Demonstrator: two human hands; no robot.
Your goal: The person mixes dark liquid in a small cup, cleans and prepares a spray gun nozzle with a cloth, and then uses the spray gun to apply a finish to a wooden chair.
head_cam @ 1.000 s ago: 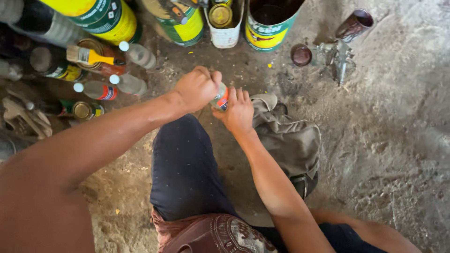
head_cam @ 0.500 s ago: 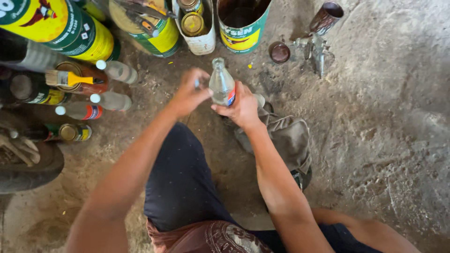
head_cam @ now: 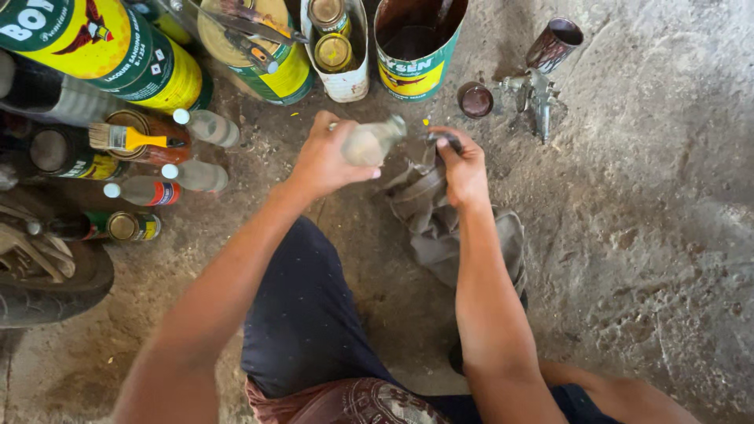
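I see the bottle (head_cam: 373, 141), clear glass, tipped over with its mouth toward the right, above the floor (head_cam: 644, 235) just in front of the cans. My left hand (head_cam: 326, 157) is wrapped around its body, fingers curled tight. My right hand (head_cam: 463, 169) pinches a small dark cap (head_cam: 449, 140) and rests on the grey rag (head_cam: 440, 220), which lies crumpled beneath both hands. Behind them stands an open can (head_cam: 416, 55) with a dark inside; to its right lies a spray gun (head_cam: 542, 86). At left, small bottles (head_cam: 196, 149) and a brush (head_cam: 126, 139).
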